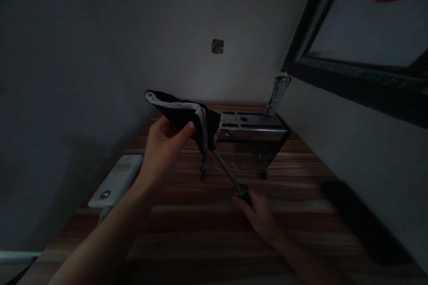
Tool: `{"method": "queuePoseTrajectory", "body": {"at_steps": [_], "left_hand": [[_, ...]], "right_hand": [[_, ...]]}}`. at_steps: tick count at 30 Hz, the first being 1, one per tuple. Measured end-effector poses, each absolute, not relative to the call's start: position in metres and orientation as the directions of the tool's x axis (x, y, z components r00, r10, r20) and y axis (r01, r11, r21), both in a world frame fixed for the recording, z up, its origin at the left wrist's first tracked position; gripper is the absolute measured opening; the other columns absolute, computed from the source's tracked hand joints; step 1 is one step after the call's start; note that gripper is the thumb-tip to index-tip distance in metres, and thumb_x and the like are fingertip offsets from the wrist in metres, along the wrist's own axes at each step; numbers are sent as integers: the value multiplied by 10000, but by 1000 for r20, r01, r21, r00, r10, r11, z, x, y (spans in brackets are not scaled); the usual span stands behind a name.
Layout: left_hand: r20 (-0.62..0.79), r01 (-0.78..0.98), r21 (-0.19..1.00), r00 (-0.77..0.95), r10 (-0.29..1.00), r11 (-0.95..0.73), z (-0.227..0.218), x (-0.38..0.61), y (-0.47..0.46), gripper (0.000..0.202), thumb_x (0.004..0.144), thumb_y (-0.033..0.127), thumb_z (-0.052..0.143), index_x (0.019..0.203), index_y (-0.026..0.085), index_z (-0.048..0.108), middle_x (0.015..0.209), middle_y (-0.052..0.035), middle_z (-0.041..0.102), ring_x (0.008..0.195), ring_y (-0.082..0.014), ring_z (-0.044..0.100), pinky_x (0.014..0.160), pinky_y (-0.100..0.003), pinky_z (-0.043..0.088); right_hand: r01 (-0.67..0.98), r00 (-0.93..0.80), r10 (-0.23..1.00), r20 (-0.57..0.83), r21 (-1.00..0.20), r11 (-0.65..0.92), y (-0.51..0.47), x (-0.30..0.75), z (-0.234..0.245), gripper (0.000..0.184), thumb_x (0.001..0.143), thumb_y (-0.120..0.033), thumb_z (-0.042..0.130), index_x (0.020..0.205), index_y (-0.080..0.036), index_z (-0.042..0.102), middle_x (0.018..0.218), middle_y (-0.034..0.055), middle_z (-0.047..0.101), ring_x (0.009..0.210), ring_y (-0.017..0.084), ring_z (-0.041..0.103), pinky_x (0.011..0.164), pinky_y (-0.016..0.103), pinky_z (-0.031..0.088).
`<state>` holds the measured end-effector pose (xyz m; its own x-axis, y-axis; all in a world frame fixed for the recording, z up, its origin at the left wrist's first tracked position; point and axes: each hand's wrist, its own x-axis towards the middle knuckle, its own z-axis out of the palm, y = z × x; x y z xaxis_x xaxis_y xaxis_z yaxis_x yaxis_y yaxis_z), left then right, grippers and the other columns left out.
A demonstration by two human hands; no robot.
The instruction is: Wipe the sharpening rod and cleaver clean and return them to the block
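Black cloth [182, 118] with a pale lining along its edges is held up above the desk [200, 227], near the centre of the view, with a slim metal rod [225, 168] meeting its lower end. Nearest, the person's right hand [262, 216] reaches in from the lower right, its fingers wrapped around the rod's dark handle [243, 192]. From there the rod slants up and to the left until the cloth hides its tip; in this dim light it is hard to tell whether it goes inside a fold or only behind one.

The left hand [165, 142] comes from the lower left and has the cloth pinched, thumb pressed on the near face, the other fingers partly hidden behind the material. To the left of that forearm lies a white power bank [120, 176] with a small lit display and a cable [104, 213] at its near end. At the right, a flat black slab [364, 222] rests along the desk's edge.

Farther back, behind the cloth, stands a metal stand [256, 135] with a slotted silver top and dark legs. A rough grey piece [278, 93] rises at its rear right corner. Beyond is the wall [133, 31], bearing a small square fitting [217, 46], with a dark frame [337, 75] at upper right.
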<state>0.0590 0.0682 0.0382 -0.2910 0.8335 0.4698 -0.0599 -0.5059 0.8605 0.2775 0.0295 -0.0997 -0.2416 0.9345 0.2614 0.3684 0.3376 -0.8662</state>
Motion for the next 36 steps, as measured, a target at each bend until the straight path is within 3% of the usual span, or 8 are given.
{"method": "queuePoseTrajectory", "body": {"at_steps": [10, 18, 29, 36], "left_hand": [[474, 26, 872, -287, 832, -488, 34, 69, 66, 240, 667, 305, 736, 819, 142, 648, 801, -15, 697, 753, -147, 634, 681, -224, 493], [401, 28, 916, -138, 906, -401, 28, 97, 56, 225, 655, 265, 707, 830, 139, 644, 850, -44, 721, 807, -194, 664, 712, -266, 519], [355, 132, 926, 23, 935, -354, 1, 118, 49, 200, 692, 261, 703, 851, 146, 668, 842, -30, 723, 781, -171, 653, 703, -245, 507], [316, 210, 916, 149, 937, -343, -10, 128, 45, 204, 711, 211, 691, 909, 173, 660, 870, -8, 718, 803, -165, 647, 725, -247, 502]], "right_hand": [[405, -237, 939, 248, -853, 328, 29, 277, -102, 265, 804, -405, 566, 728, -174, 671, 691, 47, 705, 644, 200, 662, 600, 272, 513], [373, -227, 942, 248, -871, 319, 28, 276, -98, 282, 820, -412, 533, 751, -164, 650, 632, 32, 666, 582, 169, 626, 557, 243, 494], [329, -192, 945, 266, -889, 318, 28, 277, -98, 254, 807, -361, 532, 623, -186, 539, 441, -40, 443, 410, 108, 430, 398, 205, 350], [314, -156, 951, 267, -900, 304, 29, 279, -100, 186, 777, -289, 514, 625, -185, 537, 439, -40, 432, 447, 124, 466, 419, 210, 370]]}}
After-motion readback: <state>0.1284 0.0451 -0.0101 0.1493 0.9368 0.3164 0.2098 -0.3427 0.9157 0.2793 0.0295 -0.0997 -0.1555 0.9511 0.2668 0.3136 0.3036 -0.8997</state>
